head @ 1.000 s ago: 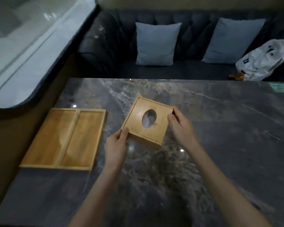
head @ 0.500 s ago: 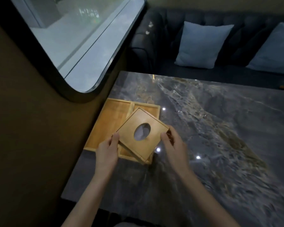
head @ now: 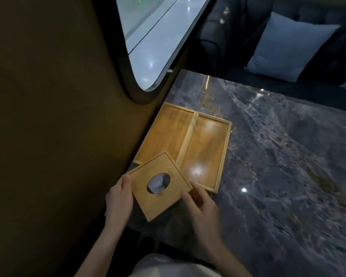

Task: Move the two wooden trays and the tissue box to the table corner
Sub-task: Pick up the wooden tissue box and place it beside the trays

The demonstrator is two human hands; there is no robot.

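marble table corner, both hands gripping unlabelled tissue box beside trays

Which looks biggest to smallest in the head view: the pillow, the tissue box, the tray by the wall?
1. Tray by the wall and pillow: alike, and the pillow is farther, so unranked.
2. Tissue box, smallest.

Both hands hold a wooden tissue box turned diamond-wise over the near corner of the dark marble worktop: left hand at its 9 o'clock edge, right hand at 4 o'clock. At the box's 1 o'clock, two wooden trays lie side by side, touching, against the wall.
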